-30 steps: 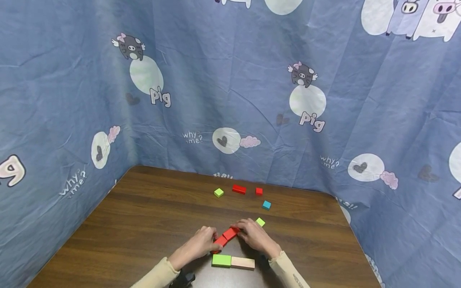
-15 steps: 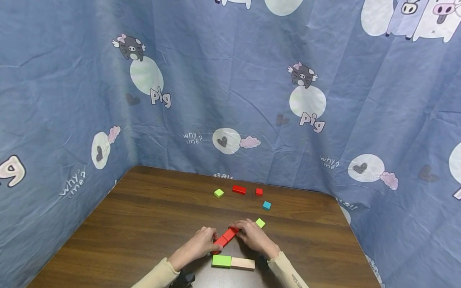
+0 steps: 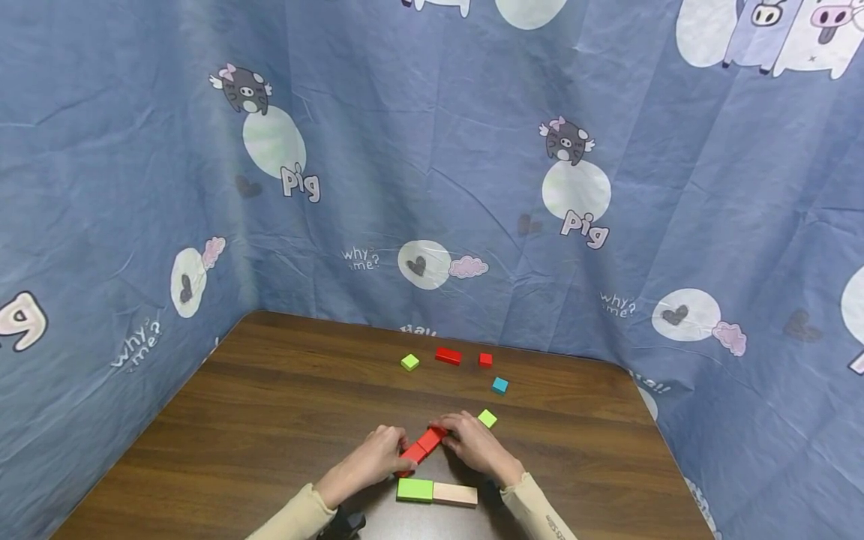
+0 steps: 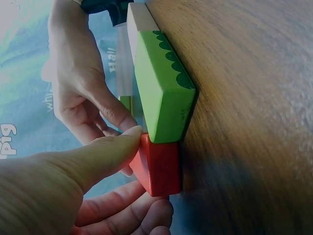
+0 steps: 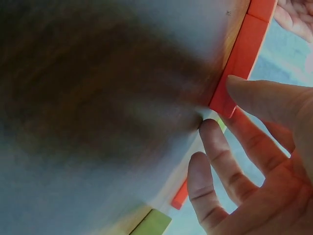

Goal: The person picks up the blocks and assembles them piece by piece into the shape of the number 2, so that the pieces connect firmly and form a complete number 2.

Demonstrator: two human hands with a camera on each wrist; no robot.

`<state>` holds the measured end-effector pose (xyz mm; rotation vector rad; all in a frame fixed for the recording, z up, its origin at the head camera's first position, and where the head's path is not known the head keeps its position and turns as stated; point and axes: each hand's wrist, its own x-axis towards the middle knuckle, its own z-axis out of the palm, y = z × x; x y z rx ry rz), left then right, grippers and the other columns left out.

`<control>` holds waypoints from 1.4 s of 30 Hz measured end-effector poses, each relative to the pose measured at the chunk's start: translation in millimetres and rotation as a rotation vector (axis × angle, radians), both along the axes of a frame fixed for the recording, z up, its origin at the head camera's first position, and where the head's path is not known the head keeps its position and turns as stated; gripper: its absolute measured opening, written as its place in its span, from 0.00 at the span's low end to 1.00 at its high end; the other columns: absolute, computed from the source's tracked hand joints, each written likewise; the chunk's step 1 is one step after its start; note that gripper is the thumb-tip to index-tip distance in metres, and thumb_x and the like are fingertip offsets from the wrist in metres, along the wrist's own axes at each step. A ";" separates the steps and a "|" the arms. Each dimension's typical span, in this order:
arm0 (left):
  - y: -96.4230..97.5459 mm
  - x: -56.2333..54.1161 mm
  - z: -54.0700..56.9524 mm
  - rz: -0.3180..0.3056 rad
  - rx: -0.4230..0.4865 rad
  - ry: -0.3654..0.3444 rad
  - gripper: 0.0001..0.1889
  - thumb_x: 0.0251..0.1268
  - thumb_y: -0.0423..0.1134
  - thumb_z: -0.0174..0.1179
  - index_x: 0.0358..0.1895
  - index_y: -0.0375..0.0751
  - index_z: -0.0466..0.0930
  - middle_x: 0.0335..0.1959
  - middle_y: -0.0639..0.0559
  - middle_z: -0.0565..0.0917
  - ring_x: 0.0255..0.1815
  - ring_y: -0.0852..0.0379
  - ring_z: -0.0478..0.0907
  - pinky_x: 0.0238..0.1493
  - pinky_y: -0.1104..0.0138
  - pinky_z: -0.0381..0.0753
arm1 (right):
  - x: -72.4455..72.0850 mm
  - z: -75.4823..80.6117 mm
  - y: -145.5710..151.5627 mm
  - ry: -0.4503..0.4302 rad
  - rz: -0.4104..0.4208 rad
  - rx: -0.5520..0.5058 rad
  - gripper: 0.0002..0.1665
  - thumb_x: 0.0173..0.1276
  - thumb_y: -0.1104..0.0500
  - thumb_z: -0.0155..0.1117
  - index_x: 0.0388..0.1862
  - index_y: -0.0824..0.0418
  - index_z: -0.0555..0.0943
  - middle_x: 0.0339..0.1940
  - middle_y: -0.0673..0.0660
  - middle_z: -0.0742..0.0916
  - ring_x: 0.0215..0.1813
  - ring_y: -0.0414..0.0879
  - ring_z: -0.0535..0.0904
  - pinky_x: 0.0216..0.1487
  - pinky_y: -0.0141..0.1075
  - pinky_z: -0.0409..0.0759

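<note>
2 abutting red blks point(image 3: 422, 448) are pinched by L hand point(image 3: 378, 454) & R hand point(image 3: 475, 442). Far tbl edge point(image 3: 337, 324) is seen well beyond.

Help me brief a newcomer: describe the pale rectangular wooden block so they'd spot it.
On the brown wooden table, find two red rectangular blocks end to end. Nearer the camera, right of a green rectangular block, lies the pale block, the only beige one.

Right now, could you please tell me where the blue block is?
In the head view, the blue block lies right of centre, beyond the right hand, roughly between a small red block and a green block.
</note>
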<state>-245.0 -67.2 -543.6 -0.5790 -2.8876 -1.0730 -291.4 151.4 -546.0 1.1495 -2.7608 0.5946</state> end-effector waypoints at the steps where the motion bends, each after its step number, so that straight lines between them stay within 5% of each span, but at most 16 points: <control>1: 0.0 -0.2 0.0 0.001 -0.001 -0.004 0.15 0.45 0.40 0.75 0.26 0.39 0.76 0.18 0.58 0.72 0.18 0.66 0.63 0.18 0.73 0.61 | 0.0 0.2 -0.1 -0.001 0.001 -0.001 0.19 0.65 0.62 0.66 0.56 0.58 0.81 0.52 0.51 0.86 0.51 0.45 0.80 0.51 0.38 0.76; 9: 0.4 1.5 -1.9 0.002 0.005 -0.040 0.14 0.46 0.40 0.75 0.26 0.39 0.76 0.18 0.59 0.72 0.17 0.66 0.63 0.17 0.73 0.61 | 0.4 -2.9 -0.1 -0.045 -0.003 -0.030 0.21 0.62 0.64 0.67 0.56 0.59 0.81 0.51 0.51 0.86 0.54 0.44 0.81 0.57 0.42 0.73; 19: 0.8 2.3 -3.7 -0.004 0.014 -0.030 0.14 0.45 0.40 0.75 0.25 0.40 0.76 0.18 0.60 0.71 0.17 0.66 0.62 0.17 0.73 0.59 | 1.0 -5.1 2.4 -0.130 -0.062 -0.054 0.27 0.61 0.63 0.68 0.61 0.59 0.77 0.53 0.53 0.85 0.51 0.45 0.78 0.53 0.41 0.76; 42: -0.3 -0.6 -2.4 -0.012 0.019 -0.037 0.14 0.47 0.39 0.74 0.25 0.40 0.76 0.17 0.60 0.71 0.17 0.67 0.62 0.17 0.73 0.60 | -4.4 -1.0 15.5 -0.377 -0.057 -0.283 0.25 0.63 0.62 0.67 0.58 0.68 0.76 0.49 0.58 0.85 0.48 0.49 0.81 0.49 0.39 0.78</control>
